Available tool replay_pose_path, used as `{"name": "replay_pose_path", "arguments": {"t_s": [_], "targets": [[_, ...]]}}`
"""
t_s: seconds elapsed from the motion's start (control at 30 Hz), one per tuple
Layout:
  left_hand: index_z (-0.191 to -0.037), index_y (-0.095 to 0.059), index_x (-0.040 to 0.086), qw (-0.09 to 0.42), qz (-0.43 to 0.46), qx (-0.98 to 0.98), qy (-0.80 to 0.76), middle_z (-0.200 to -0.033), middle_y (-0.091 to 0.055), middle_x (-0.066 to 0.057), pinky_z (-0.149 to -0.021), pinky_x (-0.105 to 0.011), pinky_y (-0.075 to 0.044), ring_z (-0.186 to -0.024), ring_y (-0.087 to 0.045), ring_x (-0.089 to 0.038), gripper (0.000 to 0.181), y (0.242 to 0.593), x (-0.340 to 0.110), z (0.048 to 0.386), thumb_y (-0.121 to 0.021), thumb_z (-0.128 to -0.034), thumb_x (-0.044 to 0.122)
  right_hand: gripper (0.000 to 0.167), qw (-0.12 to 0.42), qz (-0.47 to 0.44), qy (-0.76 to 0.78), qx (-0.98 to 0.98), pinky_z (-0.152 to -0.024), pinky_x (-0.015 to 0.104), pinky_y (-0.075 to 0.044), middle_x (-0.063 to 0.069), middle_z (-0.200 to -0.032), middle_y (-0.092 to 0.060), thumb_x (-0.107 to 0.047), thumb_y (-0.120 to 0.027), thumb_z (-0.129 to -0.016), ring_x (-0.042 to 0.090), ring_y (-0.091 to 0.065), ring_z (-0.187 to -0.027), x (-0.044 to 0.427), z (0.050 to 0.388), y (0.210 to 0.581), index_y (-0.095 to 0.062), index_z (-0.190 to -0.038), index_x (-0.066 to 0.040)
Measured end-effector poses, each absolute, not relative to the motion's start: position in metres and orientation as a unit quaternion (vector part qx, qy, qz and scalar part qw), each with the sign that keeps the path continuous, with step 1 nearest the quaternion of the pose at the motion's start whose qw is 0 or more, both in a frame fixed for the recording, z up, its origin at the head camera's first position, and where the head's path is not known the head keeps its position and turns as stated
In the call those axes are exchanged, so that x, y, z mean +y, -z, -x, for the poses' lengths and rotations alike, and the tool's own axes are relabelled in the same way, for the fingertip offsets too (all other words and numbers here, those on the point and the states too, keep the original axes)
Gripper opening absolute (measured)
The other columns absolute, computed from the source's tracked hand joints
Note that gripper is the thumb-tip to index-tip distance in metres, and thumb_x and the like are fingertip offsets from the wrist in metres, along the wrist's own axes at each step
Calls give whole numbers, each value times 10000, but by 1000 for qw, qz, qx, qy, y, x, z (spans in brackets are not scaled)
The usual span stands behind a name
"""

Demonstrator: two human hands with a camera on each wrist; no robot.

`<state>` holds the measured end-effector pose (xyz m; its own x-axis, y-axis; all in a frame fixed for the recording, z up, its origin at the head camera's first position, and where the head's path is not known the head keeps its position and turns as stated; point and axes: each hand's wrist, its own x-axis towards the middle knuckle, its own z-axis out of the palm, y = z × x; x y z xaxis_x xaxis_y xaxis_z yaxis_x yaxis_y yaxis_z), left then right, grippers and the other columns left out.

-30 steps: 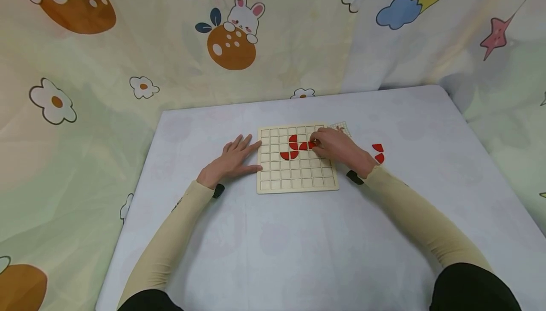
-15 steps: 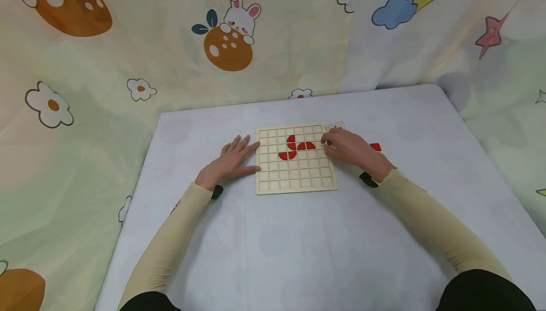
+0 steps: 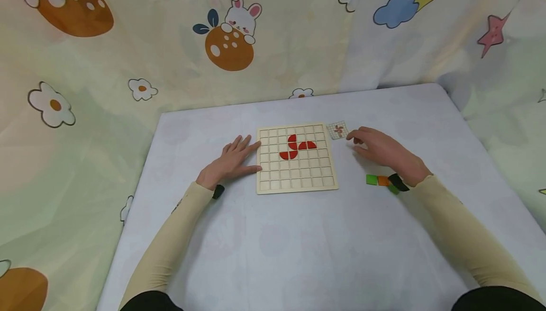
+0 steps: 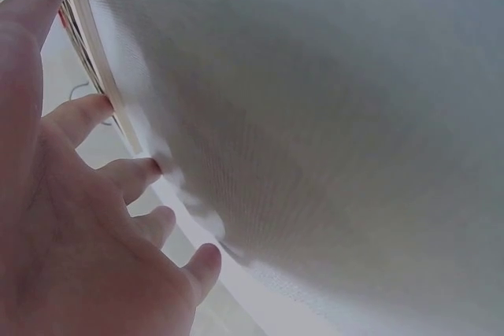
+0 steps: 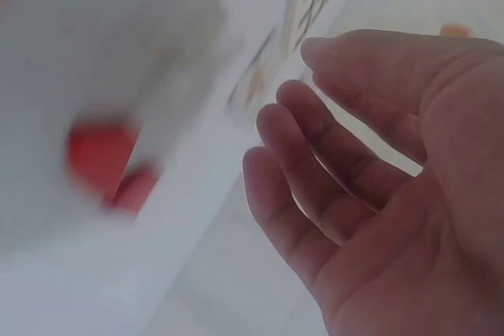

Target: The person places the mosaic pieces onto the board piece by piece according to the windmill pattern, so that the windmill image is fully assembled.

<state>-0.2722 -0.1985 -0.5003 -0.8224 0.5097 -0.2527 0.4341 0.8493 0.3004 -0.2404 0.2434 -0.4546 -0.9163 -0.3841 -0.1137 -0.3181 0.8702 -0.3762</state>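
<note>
Pale board (image 3: 297, 174), grooved square grid, on white cloth (image 3: 273, 244), between hands. Rounded red pieces (image 3: 312, 145) on grid. Board near square, no clear long axis; side edges run away from person. Left hand (image 3: 230, 159): fingers spread, thumb and index touching board's left edge. Right hand (image 3: 381, 147): fingers loosely bent, just beside card (image 3: 338, 131). Dark wristband (image 3: 398, 182) partly covers tiles (image 3: 371, 179). Red shapes (image 5: 98, 155) blurred, right wrist view.
</note>
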Motion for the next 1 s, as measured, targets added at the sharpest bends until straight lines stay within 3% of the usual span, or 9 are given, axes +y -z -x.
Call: {"name": "replay_pose_path", "arguments": {"t_s": [0.37, 1.0], "targets": [[-1616, -176, 348, 167, -246, 948, -116, -1714, -24, -44, -1245, -593, -33, -1580, 77, -310, 883, 499, -198, 272, -532, -902, 727, 338, 122, 109, 176, 971, -936, 569, -495, 241, -1157, -601, -118, -605, -971, 367, -566, -1057, 305, 230, 460, -583, -1270, 38], [-1615, -159, 365, 169, -248, 947, -117, -1714, -9, -26, -1245, -592, -39, -1580, 89, -295, 881, 501, -198, 273, -526, -903, 731, 292, 108, 87, 174, 975, -872, 529, -511, 226, -1041, -664, -148, -656, -930, 330, -584, -929, 298, 240, 470, -649, -1129, 66]]}}
